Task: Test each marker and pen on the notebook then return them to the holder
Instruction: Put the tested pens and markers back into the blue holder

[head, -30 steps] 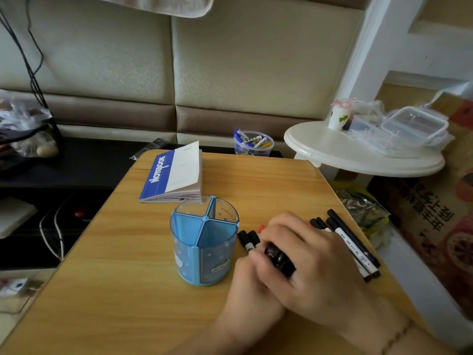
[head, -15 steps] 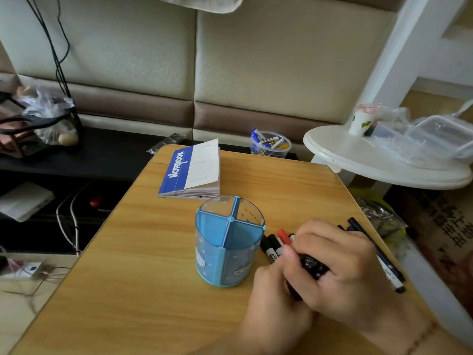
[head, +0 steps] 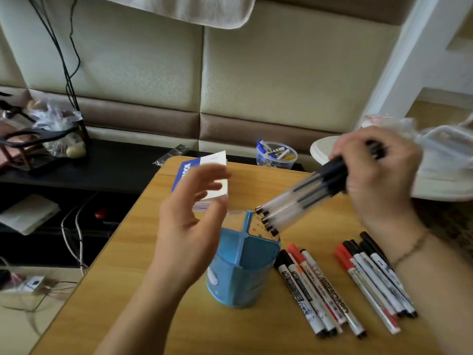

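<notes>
The right hand [head: 378, 172] was clamped round a bundle of pens [head: 304, 198], fingers curled over the dark capped ends while the clear barrels slanted down and left, their tips hanging just above the far right compartment of the blue holder [head: 243, 262]. Held so, the bundle looked aimed at that slot, most likely so the pens could drop in together. The left hand [head: 189, 226] hovered beside the holder with fingers apart and loosely bent, gripping nothing; it seemed ready to steady the holder or guide the pens, though it touched neither. The holder stood upright near the middle of the worktop [head: 122, 290], its cross dividers showing and its compartments apparently bare. Just right of it lay a group of whiteboard markers [head: 314, 290], side by side with caps pointing away from the person, and further right a second group of markers [head: 373, 280], red and black caps mixed, under the right forearm. These waited their turn and lay well out of the pens' path. The notebook [head: 204, 175] sat closed at the far edge of the worktop, partly hidden behind the left hand. Beyond the worktop a clear tub [head: 276, 157] held more pens, and a round white table [head: 322, 149] stood behind the right hand. Dark cables [head: 66, 73] hung down the padded wall.
</notes>
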